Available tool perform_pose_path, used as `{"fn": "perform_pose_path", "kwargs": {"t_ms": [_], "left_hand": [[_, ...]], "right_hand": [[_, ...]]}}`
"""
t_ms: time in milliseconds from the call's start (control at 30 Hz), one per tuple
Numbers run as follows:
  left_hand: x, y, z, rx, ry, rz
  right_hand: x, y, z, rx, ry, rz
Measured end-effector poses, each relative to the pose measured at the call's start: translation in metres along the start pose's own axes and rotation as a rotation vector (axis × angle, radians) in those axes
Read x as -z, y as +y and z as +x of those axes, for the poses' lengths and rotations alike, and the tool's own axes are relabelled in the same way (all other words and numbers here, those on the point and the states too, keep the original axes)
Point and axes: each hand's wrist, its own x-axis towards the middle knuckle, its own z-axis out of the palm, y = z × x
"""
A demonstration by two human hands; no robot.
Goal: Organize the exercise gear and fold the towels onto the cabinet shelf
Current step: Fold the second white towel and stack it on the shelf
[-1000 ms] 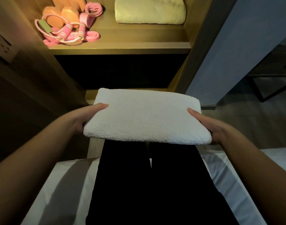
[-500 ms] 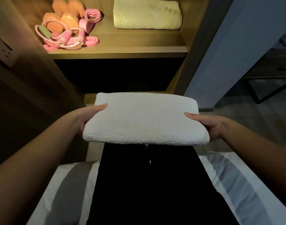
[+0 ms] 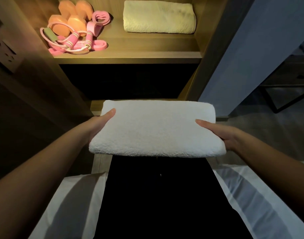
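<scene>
A folded white towel [image 3: 156, 128] is held flat in front of me, below the lit cabinet shelf [image 3: 127, 56]. My left hand [image 3: 100, 121] grips its left edge, thumb on top. My right hand [image 3: 216, 133] grips its right edge the same way. On the shelf, a folded pale yellow towel [image 3: 159, 17] lies at the right. At the shelf's left sit orange dumbbells [image 3: 70, 20], a pink jump rope [image 3: 73, 42] and pink resistance bands [image 3: 99, 18] in a pile.
A dark open compartment [image 3: 127, 80] lies under the shelf. Cabinet side walls frame it left and right. A wall socket [image 3: 4, 52] is at far left. White bedding [image 3: 251, 195] and my dark trousers fill the bottom. A black metal frame [image 3: 285, 94] stands at right.
The view tilted up a little, showing more of the shelf. The white towel stays held between both hands and has edged slightly toward the cabinet.
</scene>
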Motion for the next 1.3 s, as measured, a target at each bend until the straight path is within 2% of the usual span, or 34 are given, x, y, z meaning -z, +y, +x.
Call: {"fn": "perform_pose_path", "kwargs": {"t_ms": [167,233,333,400,467,500,567,633,700,767,867,967,1033,1067,1133,1200,1233,1300], "left_hand": [[0.004,0.004,0.006,0.078,-0.028,-0.018],[0.004,0.011,0.008,0.102,-0.058,0.08],[0.006,0.022,0.005,0.097,-0.098,0.288],[0.008,0.025,0.002,0.076,-0.071,0.302],[0.008,0.024,-0.001,-0.028,0.096,0.196],[0.007,0.023,-0.005,-0.137,0.223,0.162],[0.004,0.02,-0.015,-0.444,0.448,0.196],[0.0,0.022,-0.03,-0.759,0.508,0.261],[-0.002,0.024,-0.039,-0.887,0.519,0.336],[-0.003,0.023,-0.039,-0.843,0.518,0.352],[-0.002,0.012,-0.027,-0.493,0.439,0.303],[-0.004,-0.007,-0.023,-0.111,0.262,0.217],[-0.007,-0.013,-0.025,0.026,0.181,0.226],[-0.008,-0.013,-0.028,0.034,0.191,0.252],[-0.012,-0.009,-0.033,-0.115,0.375,0.448],[-0.021,0.004,-0.046,-0.461,0.67,0.751],[-0.032,0.012,-0.053,-0.654,0.746,0.837],[-0.064,0.027,-0.062,-0.848,0.69,0.955]], "right_hand": [[-0.008,-0.012,-0.018,0.786,0.326,-0.452],[-0.013,-0.01,-0.024,0.969,0.374,-0.59],[-0.021,-0.007,-0.029,1.135,0.421,-0.803],[-0.021,-0.007,-0.025,1.147,0.42,-0.769],[-0.019,-0.006,-0.018,1.05,0.374,-0.566],[-0.017,-0.007,-0.014,0.96,0.386,-0.461],[-0.011,-0.012,-0.006,0.624,0.341,-0.206],[-0.003,-0.017,0.003,0.251,0.168,0.016],[0.001,-0.017,0.006,0.095,0.022,0.041],[0.004,-0.016,0.009,0.051,-0.033,-0.004],[0.016,-0.019,0.008,0.062,0.016,-0.132],[0.024,-0.021,0.006,0.118,0.108,-0.348],[0.022,-0.02,0.004,0.107,0.124,-0.441],[0.018,-0.02,0.002,0.098,0.141,-0.484],[0.011,-0.021,0.004,0.165,0.267,-0.658],[-0.002,-0.024,0.005,0.411,0.5,-0.949],[-0.016,-0.024,0.003,0.584,0.575,-1.075],[-0.05,-0.019,0.0,0.832,0.506,-1.241]]}}
